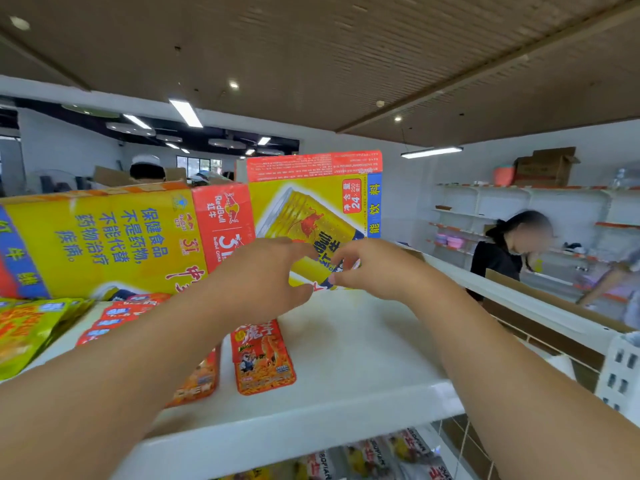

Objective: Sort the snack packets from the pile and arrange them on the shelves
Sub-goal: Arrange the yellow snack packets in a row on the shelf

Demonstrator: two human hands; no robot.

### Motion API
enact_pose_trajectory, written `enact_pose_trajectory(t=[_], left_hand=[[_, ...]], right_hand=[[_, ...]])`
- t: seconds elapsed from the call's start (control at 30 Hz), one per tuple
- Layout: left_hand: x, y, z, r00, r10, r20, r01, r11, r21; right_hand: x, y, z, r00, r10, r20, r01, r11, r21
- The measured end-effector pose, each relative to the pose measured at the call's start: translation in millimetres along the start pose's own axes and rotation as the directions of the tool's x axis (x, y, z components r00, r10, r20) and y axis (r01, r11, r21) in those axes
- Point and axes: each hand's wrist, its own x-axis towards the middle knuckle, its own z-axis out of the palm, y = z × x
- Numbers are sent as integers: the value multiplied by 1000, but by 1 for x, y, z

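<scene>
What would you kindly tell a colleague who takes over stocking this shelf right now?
Left hand: fingers loosely curved, nothing visible in it, near the Red Bull carton.
Right hand: fingers curled at the carton's face; unclear whether it pinches anything.
Already on the top shelf: red packet, orange packet beside it, red row, green packets. Lower-shelf packets sit below.
Left: the pile is out of view; room remains on the shelf's right side.

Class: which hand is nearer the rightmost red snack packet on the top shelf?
Left. The left hand is just beyond the red packet; the right hand is farther right, at the yellow box.
</scene>
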Motion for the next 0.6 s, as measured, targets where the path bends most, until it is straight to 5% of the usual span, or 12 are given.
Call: enact_pose_trajectory(t=[0.17, 0.37, 0.6], left_hand=[[-55, -18, -54, 982, -43, -183, 41, 999, -12], [-152, -81, -134, 950, -195, -244, 208, 978, 27], [-295, -163, -237, 845, -410, -344, 425, 904, -35]], right_hand=[[-19, -66, 4, 993, -89, -76, 99, 985, 141], [-32, -184, 16, 954, -267, -139, 287, 945, 155], [-41, -359, 53, 863, -492, -116, 506, 845, 174]])
